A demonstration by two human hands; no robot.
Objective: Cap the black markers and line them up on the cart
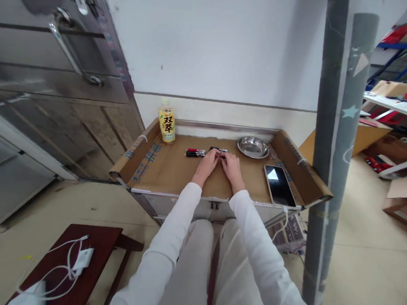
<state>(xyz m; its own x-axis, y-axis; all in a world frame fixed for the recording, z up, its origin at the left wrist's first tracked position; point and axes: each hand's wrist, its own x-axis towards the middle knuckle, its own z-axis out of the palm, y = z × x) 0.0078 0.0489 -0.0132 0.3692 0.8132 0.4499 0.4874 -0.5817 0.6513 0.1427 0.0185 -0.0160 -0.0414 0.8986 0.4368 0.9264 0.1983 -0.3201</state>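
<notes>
Just above the middle of the frame, your left hand (207, 164) and right hand (231, 167) lie side by side on the cardboard-lined tabletop (174, 169), fingertips nearly meeting. A small dark thing sits between the fingertips, too small to make out, and you cannot tell whether your fingers are pinched on it or merely resting around it. Right above your fingertips lies a black pen (218, 149), close to your right hand. To the left of it, just beside your left hand's fingertips, sits a small bunch of red and black pens (195, 153), lying flat and pointing left to right.

Further out, a steel bowl (253, 147) stands to the right of the pens, near the back edge. Below it, toward the right edge of the tabletop, a phone (279, 184) lies face up with its screen dark. At the back left corner a yellow-labelled drink bottle (166, 121) stands upright. In the lower left of the frame a dark red stool (95, 245) carries a white charger and cable (77, 261). A grey pillar (337, 134) rises at the right.
</notes>
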